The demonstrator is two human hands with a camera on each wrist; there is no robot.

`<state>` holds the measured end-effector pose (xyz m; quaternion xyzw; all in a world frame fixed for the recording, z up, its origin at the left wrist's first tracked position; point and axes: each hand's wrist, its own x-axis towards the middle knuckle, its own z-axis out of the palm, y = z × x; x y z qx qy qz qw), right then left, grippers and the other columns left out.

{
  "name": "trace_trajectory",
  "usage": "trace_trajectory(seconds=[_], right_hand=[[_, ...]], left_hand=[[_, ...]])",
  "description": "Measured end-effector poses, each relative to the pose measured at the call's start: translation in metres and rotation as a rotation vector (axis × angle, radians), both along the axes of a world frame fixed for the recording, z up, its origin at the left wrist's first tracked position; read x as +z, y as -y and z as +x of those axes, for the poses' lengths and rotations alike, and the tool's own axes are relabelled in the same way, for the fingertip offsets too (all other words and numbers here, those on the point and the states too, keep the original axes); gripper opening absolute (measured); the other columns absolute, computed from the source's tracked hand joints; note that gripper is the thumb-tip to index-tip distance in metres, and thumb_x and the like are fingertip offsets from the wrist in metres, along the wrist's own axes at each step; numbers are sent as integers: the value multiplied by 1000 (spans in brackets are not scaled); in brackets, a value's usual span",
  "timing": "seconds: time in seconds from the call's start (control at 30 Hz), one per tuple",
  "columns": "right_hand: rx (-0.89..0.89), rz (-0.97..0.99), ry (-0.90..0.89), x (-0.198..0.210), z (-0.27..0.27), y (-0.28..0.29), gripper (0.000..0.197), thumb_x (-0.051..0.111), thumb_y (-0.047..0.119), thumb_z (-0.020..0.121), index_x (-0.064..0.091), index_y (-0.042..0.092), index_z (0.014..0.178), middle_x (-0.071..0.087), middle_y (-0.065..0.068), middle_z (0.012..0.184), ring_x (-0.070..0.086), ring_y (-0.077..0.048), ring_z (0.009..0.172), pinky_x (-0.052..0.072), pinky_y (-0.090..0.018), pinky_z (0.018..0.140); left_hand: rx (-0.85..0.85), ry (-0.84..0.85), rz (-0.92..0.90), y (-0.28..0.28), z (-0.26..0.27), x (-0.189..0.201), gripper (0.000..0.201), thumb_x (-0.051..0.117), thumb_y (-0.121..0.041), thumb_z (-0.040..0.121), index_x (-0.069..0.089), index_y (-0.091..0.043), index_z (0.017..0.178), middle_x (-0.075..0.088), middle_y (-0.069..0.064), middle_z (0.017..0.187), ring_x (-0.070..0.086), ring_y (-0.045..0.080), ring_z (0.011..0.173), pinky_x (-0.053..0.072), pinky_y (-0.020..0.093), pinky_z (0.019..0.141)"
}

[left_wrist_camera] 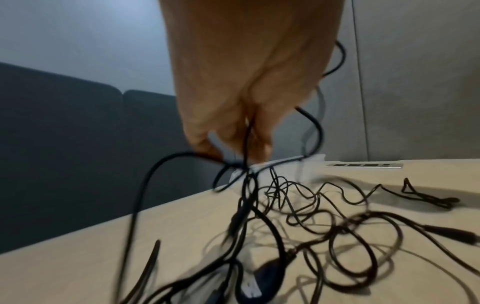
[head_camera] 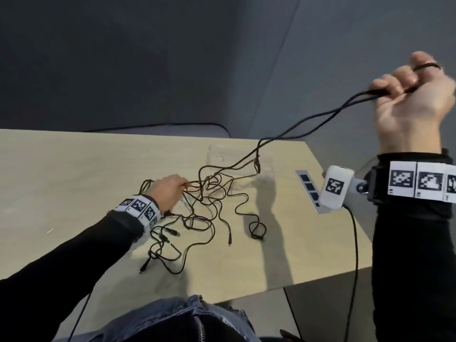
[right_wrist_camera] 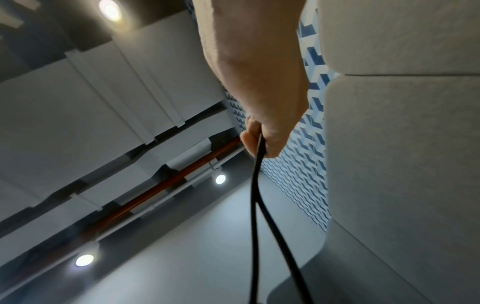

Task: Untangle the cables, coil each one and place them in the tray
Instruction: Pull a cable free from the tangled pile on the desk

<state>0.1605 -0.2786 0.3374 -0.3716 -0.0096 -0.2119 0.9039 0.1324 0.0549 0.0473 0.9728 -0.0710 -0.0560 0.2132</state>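
Observation:
A tangle of thin black cables (head_camera: 207,201) (left_wrist_camera: 306,222) is spread over the middle of the pale wooden table (head_camera: 74,169). My left hand (head_camera: 170,191) (left_wrist_camera: 233,148) reaches down into the tangle's left side and pinches strands of it. High at the right, my right hand (head_camera: 409,85) (right_wrist_camera: 262,144) grips a doubled black cable (head_camera: 320,119) (right_wrist_camera: 257,205) in a fist. Its two strands run taut down to the tangle. A clear plastic tray (head_camera: 222,159) stands just behind the tangle, hard to make out.
A grey socket strip (head_camera: 309,191) (left_wrist_camera: 363,165) is set into the table near its right edge. The table's right edge and front corner lie below my raised right arm. Dark seat backs (left_wrist_camera: 78,123) stand behind the table's far side.

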Motion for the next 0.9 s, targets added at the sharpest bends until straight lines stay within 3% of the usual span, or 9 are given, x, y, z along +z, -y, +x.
trace_trajectory(seconds=[0.1, 0.2, 0.33, 0.43, 0.57, 0.63, 0.73, 0.83, 0.9], right_hand=[[29, -152, -72, -9, -8, -25, 20, 38, -6, 72, 49, 10, 79, 26, 2, 51, 16, -13, 46, 30, -22, 50], [137, -274, -142, -27, -18, -62, 25, 30, -2, 88, 51, 9, 81, 28, 2, 51, 18, -13, 46, 32, -22, 50], [252, -269, -179, -41, -28, -94, 25, 31, -1, 92, 52, 7, 82, 29, 0, 53, 19, -13, 46, 34, -24, 49], [231, -172, -132, -29, -26, -89, 24, 30, -1, 92, 50, 6, 80, 27, 2, 49, 18, -12, 42, 32, -22, 47], [124, -100, -8, 8, -25, -51, 18, 34, 3, 91, 48, 10, 84, 26, 3, 49, 17, -12, 42, 24, -21, 45], [0, -321, 9, 14, -28, -35, 22, 34, 3, 85, 51, 12, 94, 33, 2, 52, 21, -13, 47, 23, -21, 48], [-45, -942, 35, -12, -30, -37, 43, 42, 9, 65, 58, 18, 104, 48, 8, 67, 38, -6, 54, 31, -20, 54], [236, -1760, 103, -71, -42, -64, 61, 61, 49, 66, 54, 26, 122, 48, 17, 90, 46, 14, 78, 34, -5, 71], [425, -2254, 83, -120, -50, -76, 82, 63, 74, 58, 55, 27, 125, 50, 6, 91, 51, -4, 90, 42, -23, 81]], left_hand=[[-13, -149, 226, 21, -6, 26, 79, 60, -24, 83, 17, -4, 145, 25, 17, 150, 37, 33, 132, 34, 46, 106], [-105, 97, -216, 62, -20, 64, 100, 68, -36, 78, 2, -8, 148, 15, 13, 156, 26, 25, 140, 24, 37, 115], [-353, 94, -833, 113, -50, 83, 77, 67, -26, 85, 19, -18, 144, 50, -4, 136, 44, 1, 128, 29, 16, 108], [-368, 62, -773, 120, -59, 61, 30, 51, -16, 95, 45, -16, 125, 61, -11, 83, 60, -5, 83, 42, 11, 80], [-252, 14, -592, 87, -52, 11, 16, 39, -22, 101, 55, -25, 101, 55, -14, 70, 53, 0, 58, 41, 26, 59], [-128, 17, -599, 69, -46, 3, 20, 39, -22, 100, 51, -36, 93, 64, 3, 76, 50, 23, 55, 39, 36, 52], [12, 84, -740, 61, -37, 30, 20, 40, -15, 99, 53, -29, 94, 59, 0, 76, 44, 10, 55, 36, 26, 53], [-31, 189, -814, 69, -36, 76, 12, 43, -11, 97, 52, -18, 95, 49, -11, 67, 44, -1, 56, 33, 15, 56], [-115, 203, -930, 76, -44, 100, 13, 42, -11, 94, 51, -20, 93, 43, -9, 62, 38, 7, 56, 32, 23, 56]])
